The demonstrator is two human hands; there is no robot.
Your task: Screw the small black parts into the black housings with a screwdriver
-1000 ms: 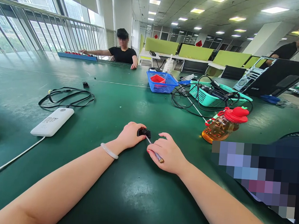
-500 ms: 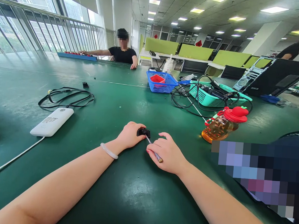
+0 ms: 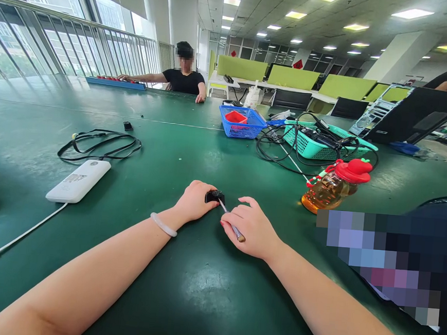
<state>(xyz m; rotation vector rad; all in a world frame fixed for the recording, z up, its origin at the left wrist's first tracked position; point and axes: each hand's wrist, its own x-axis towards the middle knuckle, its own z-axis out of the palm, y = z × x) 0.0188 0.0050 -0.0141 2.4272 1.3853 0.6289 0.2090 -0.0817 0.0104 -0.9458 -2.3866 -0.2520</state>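
Note:
My left hand (image 3: 194,201) rests at the middle of the green table, thumb and fingers closed on a small black block-shaped part (image 3: 216,196). Its exact kind is too small to make out. Pinched in my right hand (image 3: 252,228) is a slim screwdriver (image 3: 238,234) with a thin metal shaft and a brownish handle end. The shaft slants up and left, and its tip meets the near side of the black part. My right index finger is raised and slightly curled, off the tool.
On the left lie a white power bank (image 3: 78,182) and a looped black cable (image 3: 97,147). To the right stands a red-lidded bottle (image 3: 326,191). Farther back are a blue basket (image 3: 242,125) and a teal basket (image 3: 306,145) with tangled cables. A person (image 3: 184,81) sits across the table.
Both hands keep their grips, with barely any movement. The screwdriver has shifted very slightly to the right. At the far right, the standing person leans lower.

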